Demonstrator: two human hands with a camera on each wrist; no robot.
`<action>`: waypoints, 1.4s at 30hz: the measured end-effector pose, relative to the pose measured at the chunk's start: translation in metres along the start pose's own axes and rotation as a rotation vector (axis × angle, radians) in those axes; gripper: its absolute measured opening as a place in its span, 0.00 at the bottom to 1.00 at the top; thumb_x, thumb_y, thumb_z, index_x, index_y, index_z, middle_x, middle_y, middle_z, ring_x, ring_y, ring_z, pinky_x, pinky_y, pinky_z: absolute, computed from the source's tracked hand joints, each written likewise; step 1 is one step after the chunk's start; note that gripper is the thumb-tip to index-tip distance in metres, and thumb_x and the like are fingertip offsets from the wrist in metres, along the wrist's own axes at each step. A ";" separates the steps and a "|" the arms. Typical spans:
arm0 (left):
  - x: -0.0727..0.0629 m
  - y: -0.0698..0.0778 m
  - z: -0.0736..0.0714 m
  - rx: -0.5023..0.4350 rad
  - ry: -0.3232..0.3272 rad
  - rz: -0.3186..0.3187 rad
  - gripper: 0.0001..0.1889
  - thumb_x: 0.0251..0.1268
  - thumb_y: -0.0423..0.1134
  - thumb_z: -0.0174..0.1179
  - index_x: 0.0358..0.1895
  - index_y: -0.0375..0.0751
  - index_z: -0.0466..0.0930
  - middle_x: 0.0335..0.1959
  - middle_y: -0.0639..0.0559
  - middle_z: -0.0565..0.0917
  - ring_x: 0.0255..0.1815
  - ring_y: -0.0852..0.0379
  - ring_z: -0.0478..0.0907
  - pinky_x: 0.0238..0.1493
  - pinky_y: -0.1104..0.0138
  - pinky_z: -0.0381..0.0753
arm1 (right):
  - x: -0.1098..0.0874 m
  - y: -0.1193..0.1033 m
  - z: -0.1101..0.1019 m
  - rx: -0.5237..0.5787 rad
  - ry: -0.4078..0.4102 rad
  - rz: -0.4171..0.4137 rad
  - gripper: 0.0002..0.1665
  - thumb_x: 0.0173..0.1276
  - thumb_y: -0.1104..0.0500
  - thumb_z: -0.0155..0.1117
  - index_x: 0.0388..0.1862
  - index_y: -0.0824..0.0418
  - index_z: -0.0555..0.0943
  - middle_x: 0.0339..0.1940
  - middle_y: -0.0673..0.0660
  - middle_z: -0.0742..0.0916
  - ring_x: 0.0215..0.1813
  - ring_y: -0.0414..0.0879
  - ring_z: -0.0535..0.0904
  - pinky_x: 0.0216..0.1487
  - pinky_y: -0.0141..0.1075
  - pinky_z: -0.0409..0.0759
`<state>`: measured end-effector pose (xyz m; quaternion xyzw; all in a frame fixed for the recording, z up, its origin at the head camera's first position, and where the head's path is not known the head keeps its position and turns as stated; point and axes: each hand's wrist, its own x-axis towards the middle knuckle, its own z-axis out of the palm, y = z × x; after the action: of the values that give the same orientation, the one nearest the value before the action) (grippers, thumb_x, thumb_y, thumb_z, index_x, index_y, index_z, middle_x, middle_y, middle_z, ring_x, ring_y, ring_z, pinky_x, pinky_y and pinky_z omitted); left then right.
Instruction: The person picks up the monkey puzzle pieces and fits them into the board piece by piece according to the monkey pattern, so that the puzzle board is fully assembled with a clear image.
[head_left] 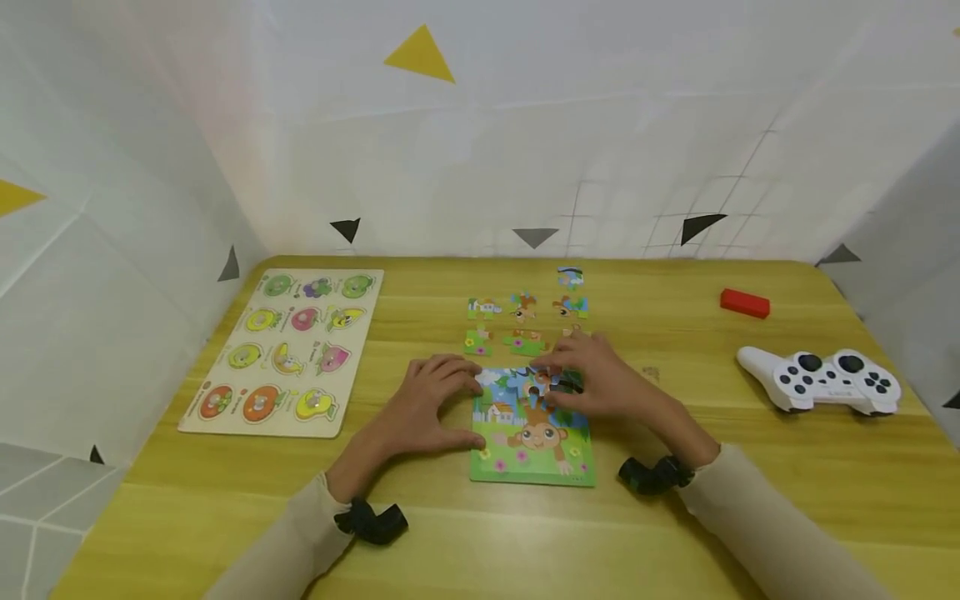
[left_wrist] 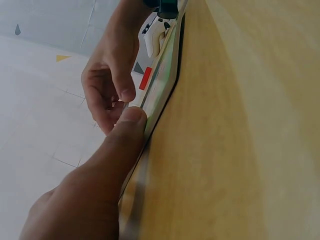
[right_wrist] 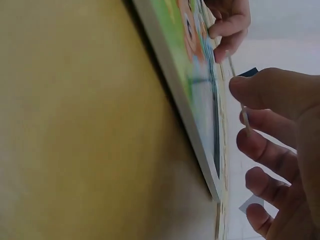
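Observation:
A jigsaw board (head_left: pixel 532 467) with a monkey picture lies flat on the table, in front of the person. My left hand (head_left: pixel 427 408) is at its left side: the thumb touches the edge low down and the fingers rest by the upper left corner. Over the board's upper right part, my right hand (head_left: pixel 600 383) pinches a thin puzzle piece (right_wrist: pixel 245 116) between thumb and fingers. The piece shows edge-on in the right wrist view, tilted above the board. Several loose monkey puzzle pieces (head_left: pixel 525 307) lie just beyond the board, one partly hidden by the right hand.
On the left lies a wooden fruit puzzle board (head_left: pixel 300 333). A white game controller (head_left: pixel 825 379) sits on the right, with a red block (head_left: pixel 745 303) behind it. Pale patterned sheeting (head_left: pixel 525 167) rises at the table's back edge.

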<state>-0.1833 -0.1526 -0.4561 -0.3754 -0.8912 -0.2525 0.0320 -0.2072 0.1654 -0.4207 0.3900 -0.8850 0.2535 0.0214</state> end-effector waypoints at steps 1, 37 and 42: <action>0.000 0.000 0.000 -0.001 -0.001 0.000 0.33 0.50 0.73 0.69 0.55 0.61 0.79 0.70 0.59 0.74 0.75 0.56 0.64 0.62 0.51 0.60 | -0.001 -0.001 0.001 0.000 -0.009 0.007 0.24 0.62 0.52 0.75 0.58 0.53 0.86 0.38 0.48 0.85 0.42 0.43 0.72 0.44 0.43 0.55; 0.002 -0.001 -0.002 -0.001 -0.005 -0.003 0.32 0.50 0.73 0.69 0.55 0.60 0.79 0.70 0.59 0.74 0.74 0.56 0.64 0.63 0.51 0.60 | 0.000 -0.013 0.007 -0.012 -0.067 0.090 0.23 0.66 0.48 0.73 0.60 0.46 0.85 0.43 0.46 0.85 0.45 0.42 0.71 0.47 0.45 0.58; 0.001 0.000 -0.002 0.001 -0.019 -0.014 0.32 0.51 0.74 0.67 0.55 0.61 0.79 0.70 0.60 0.73 0.75 0.57 0.64 0.63 0.50 0.60 | 0.001 -0.017 0.010 0.019 -0.042 0.002 0.19 0.65 0.52 0.74 0.55 0.48 0.88 0.41 0.48 0.84 0.43 0.42 0.69 0.46 0.43 0.57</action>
<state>-0.1847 -0.1528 -0.4545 -0.3713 -0.8943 -0.2487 0.0216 -0.1946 0.1510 -0.4217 0.3945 -0.8832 0.2537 -0.0014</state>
